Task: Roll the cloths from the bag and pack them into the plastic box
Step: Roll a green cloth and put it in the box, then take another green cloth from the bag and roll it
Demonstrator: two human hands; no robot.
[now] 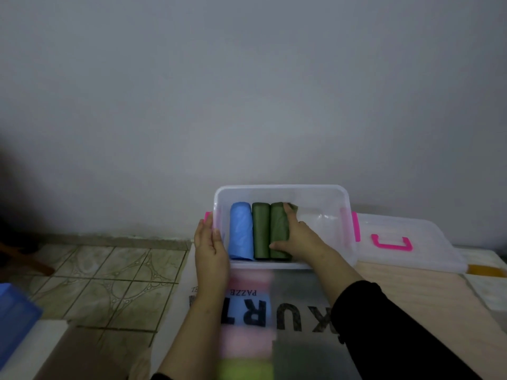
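Blurred bag [274,319] print partly unreadable, blue object [16,316] cut off at left edge

Both arms reach forward side by side. The left hand [211,249] stands on edge, palm turned inward, fingers straight and close together, thumb along the top. Its forearm is bare and runs up from the bottom of the view. The right hand [297,235] is palm down, fingers curled over and thumb spread low on the near side, its grip closed around what lies under it. A black sleeve [389,333] covers the right forearm, stopping short of the wrist.
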